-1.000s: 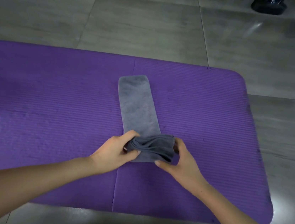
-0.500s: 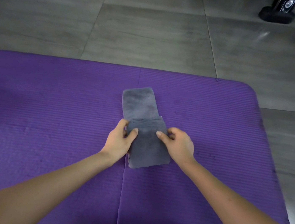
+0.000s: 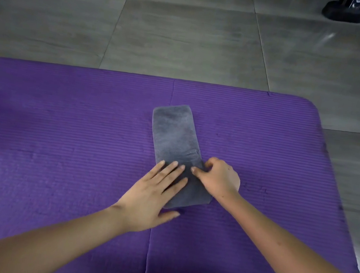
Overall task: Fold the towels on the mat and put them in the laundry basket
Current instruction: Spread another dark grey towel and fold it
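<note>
While the left hand (image 3: 152,197) presses flat with straight fingers on the grey towel (image 3: 175,135), the right hand (image 3: 220,178) beside it pinches the towel's edge on the purple mat (image 3: 60,144).

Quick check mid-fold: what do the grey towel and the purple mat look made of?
The grey towel looks like soft matte pile cloth, probably microfibre or terry: it has a fuzzy nap and lies limp where folded. The purple mat is likely foam rubber with a matte finish: fine parallel ribs and slight dents show.
</note>
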A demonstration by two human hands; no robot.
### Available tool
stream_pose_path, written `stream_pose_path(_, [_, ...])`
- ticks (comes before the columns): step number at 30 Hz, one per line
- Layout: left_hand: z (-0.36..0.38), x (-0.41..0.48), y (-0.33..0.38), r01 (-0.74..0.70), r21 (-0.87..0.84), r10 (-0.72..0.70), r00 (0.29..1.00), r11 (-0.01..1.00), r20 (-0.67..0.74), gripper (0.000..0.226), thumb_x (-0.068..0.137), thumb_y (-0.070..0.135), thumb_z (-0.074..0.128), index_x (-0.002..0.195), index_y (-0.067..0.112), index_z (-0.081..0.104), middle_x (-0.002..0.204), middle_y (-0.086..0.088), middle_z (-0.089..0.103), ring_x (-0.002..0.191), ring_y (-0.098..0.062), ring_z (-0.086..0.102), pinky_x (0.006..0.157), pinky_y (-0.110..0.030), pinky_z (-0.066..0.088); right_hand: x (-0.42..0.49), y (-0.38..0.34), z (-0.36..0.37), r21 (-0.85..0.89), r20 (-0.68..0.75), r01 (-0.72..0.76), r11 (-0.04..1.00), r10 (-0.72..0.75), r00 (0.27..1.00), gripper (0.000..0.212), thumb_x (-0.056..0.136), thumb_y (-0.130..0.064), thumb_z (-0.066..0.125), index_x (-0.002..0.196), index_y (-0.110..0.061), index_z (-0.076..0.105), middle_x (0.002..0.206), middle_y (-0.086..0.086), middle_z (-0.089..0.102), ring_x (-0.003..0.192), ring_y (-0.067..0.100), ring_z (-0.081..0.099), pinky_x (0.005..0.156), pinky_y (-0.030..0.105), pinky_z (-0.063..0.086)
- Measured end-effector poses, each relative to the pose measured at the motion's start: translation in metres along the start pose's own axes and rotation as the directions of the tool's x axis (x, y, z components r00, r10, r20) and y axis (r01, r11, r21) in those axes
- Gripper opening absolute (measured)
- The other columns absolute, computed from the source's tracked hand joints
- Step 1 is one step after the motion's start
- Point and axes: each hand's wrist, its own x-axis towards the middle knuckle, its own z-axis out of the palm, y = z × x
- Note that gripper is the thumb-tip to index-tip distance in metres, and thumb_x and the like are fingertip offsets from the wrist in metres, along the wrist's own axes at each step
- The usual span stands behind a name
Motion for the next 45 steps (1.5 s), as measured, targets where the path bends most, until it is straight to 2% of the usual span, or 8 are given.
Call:
stream_pose_path(3, [0.007, 0.002, -0.006, 0.121, -0.02, -0.116, 0.978, 0.992, 0.171, 0.098, 0.066, 0.059, 0.063, 0.145, 0.013, 0.027, 0.149, -0.021, 0.03, 0.14, -0.032, 0.025, 0.116, -0.043, 0.02, -0.009, 0.01, 0.007, -0.273, -0.358, 0.459, 0.846, -0.532, 0.768, 0.049, 0.08, -0.049, 0.062, 0.115, -0.015, 0.06, 0.11, 0.005, 0.066, 0.1, 0.027, 0.063, 0.085, 0.043, 0.043])
stream_pose_path(5, [0.009, 0.007, -0.008, 0.169, -0.047, -0.155, 0.962, 0.984, 0.224, 0.106, 0.06, 0.056, 0.071, 0.144, 0.008, 0.028, 0.148, -0.023, 0.032, 0.138, -0.031, 0.022, 0.111, -0.041, 0.022, -0.014, 0.025, 0.014, -0.432, -0.178, 0.669, 0.605, -0.784, 0.594, 0.063, 0.082, -0.06, 0.05, 0.127, -0.015, 0.056, 0.131, 0.004, 0.058, 0.122, 0.023, 0.053, 0.102, 0.049, 0.033])
stream_pose_path(9, [0.004, 0.016, -0.006, 0.177, -0.061, -0.148, 0.934, 0.982, 0.326, 0.099, 0.077, 0.045, 0.063, 0.15, 0.008, 0.007, 0.156, -0.021, 0.001, 0.144, -0.03, -0.005, 0.119, -0.037, 0.005, -0.013, 0.042, 0.021, -0.515, 0.179, 0.713, 0.476, -0.754, 0.632, 0.092, 0.065, -0.062, 0.07, 0.14, -0.017, 0.043, 0.143, 0.001, 0.047, 0.134, 0.021, 0.042, 0.106, 0.057, 0.033])
stream_pose_path(18, [-0.04, -0.004, 0.012, 0.216, -0.383, 0.056, 0.809, 0.898, 0.586, 0.082, 0.087, 0.034, 0.059, 0.15, 0.015, 0.012, 0.158, -0.007, 0.003, 0.145, -0.017, 0.006, 0.115, -0.022, 0.014, -0.066, 0.047, -0.002, -0.261, 0.239, 0.792, 0.552, -0.758, 0.607, 0.071, 0.054, -0.025, 0.072, 0.12, -0.016, 0.046, 0.102, 0.001, 0.069, 0.089, 0.019, 0.067, 0.085, 0.032, 0.044])
stream_pose_path(25, [-0.056, -0.033, 0.014, 0.649, -0.711, 0.075, 0.722, 0.27, 0.688, 0.039, 0.085, 0.028, 0.065, 0.121, 0.03, 0.052, 0.116, 0.011, 0.063, 0.108, -0.001, 0.057, 0.095, -0.019, 0.046, -0.082, 0.028, -0.051, 0.249, 0.584, 0.345, 0.905, -0.425, 0.692, 0.054, 0.069, -0.021, 0.074, 0.114, -0.033, 0.046, 0.105, -0.011, 0.061, 0.082, 0.007, 0.056, 0.073, 0.022, 0.046])
stream_pose_path(30, [-0.044, -0.015, 0.005, 0.638, -0.713, -0.291, 0.651, -0.29, 0.701, 0.044, 0.083, 0.053, 0.058, 0.117, 0.026, 0.055, 0.116, 0.005, 0.066, 0.105, -0.009, 0.063, 0.096, -0.034, 0.048, -0.035, 0.02, -0.038, 0.663, 0.431, -0.058, 0.747, -0.316, 0.845, 0.032, 0.084, -0.015, 0.069, 0.112, -0.016, 0.053, 0.098, -0.001, 0.067, 0.091, 0.011, 0.063, 0.086, 0.029, 0.048])
stream_pose_path(39, [-0.033, -0.002, 0.007, 0.65, -0.636, -0.494, 0.426, -0.416, 0.758, 0.067, 0.075, 0.061, 0.061, 0.119, 0.013, 0.051, 0.111, -0.001, 0.065, 0.097, -0.018, 0.065, 0.077, -0.036, 0.057, -0.009, 0.01, -0.011, 0.434, 0.302, -0.005, 0.901, -0.14, 0.943, 0.064, 0.077, -0.067, 0.057, 0.124, -0.024, 0.056, 0.111, -0.007, 0.064, 0.104, 0.013, 0.061, 0.088, 0.035, 0.051])
stream_pose_path(45, [-0.032, 0.009, 0.005, 0.629, -0.558, -0.485, 0.308, -0.541, 0.818, 0.058, 0.074, 0.056, 0.068, 0.11, 0.011, 0.062, 0.102, -0.002, 0.068, 0.092, -0.018, 0.064, 0.066, -0.031, 0.052, -0.029, 0.015, -0.013, 0.512, 0.502, -0.353, 0.783, 0.061, 0.863, 0.056, 0.08, -0.067, 0.053, 0.099, -0.015, 0.063, 0.093, -0.001, 0.068, 0.084, 0.017, 0.065, 0.081, 0.038, 0.056])
